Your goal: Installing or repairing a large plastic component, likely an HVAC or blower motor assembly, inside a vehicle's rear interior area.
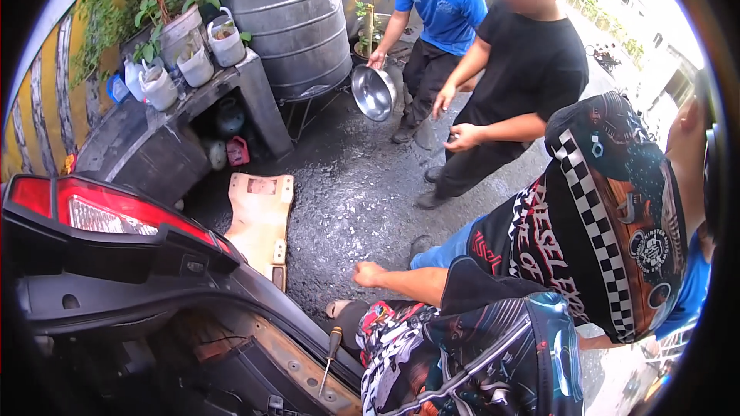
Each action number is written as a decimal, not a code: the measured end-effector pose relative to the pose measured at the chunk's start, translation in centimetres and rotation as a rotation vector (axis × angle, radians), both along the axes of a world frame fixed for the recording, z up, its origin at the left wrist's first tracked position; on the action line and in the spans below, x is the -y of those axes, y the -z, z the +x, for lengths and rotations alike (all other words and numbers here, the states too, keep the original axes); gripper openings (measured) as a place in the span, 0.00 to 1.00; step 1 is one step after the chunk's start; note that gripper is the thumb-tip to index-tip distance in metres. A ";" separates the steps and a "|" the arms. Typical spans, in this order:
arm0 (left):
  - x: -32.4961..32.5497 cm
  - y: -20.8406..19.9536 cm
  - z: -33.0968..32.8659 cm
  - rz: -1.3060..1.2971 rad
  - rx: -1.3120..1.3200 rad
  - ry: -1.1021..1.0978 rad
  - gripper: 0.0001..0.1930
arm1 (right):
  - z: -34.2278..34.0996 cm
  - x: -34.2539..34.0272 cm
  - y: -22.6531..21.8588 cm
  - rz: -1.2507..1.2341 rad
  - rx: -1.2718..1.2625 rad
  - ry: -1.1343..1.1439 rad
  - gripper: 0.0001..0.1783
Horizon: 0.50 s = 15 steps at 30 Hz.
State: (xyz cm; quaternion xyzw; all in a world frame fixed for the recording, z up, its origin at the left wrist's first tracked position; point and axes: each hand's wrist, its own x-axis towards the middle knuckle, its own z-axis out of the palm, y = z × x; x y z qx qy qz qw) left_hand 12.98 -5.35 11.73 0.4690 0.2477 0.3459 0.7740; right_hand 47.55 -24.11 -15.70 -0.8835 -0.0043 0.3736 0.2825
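My right hand (369, 274) is held out from a dark sleeve above the wet ground, beside the open rear of a car (285, 323). Its fingers are curled in a loose fist, and no object shows in them. My left hand is out of sight. A screwdriver (332, 348) with a yellow and black handle lies along the car's rusty sill, below my right hand. Farther left on the ground is a tan panel (258, 204) with cut-outs and holes.
A person in blue holds a shiny metal basin (375, 93). Someone in black (532, 54) stands beside them, and a person in a printed shirt (609, 223) is close on my right. A grey bench (193, 108) with potted plants and a large metal tank (281, 23) stand far left.
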 end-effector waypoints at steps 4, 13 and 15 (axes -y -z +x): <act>3.1 2.0 7.5 -0.098 -0.212 0.233 0.07 | 1.3 3.7 2.6 -0.073 -0.052 -0.060 0.23; 5.9 6.7 5.9 -0.360 -0.625 0.123 0.17 | 4.5 3.4 6.0 -0.175 0.048 -0.311 0.21; 4.7 11.5 0.4 0.404 -0.737 0.606 0.27 | 5.3 1.9 8.6 -0.088 0.049 -0.543 0.22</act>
